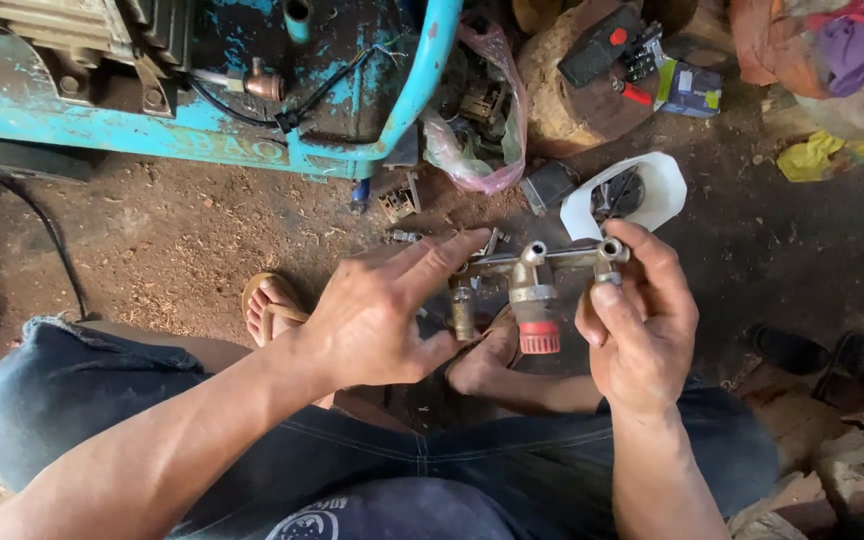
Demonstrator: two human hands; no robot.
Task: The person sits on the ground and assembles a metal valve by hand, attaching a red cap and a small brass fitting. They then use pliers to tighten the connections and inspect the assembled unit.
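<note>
Brass valve manifold (537,285) is pinched at one end by the right hand (637,330) for steadiness, while the left hand (382,320), fingers spread, merely touches it.

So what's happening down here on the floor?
A person sitting on the dirt floor holds a brass pipe fitting, with a red-capped valve hanging under it, up in both hands. The right hand pinches its right end; the left hand reaches in with spread fingers at its left end. A blue machine frame stands just ahead, and a white plastic cover lies beyond the fitting.
</note>
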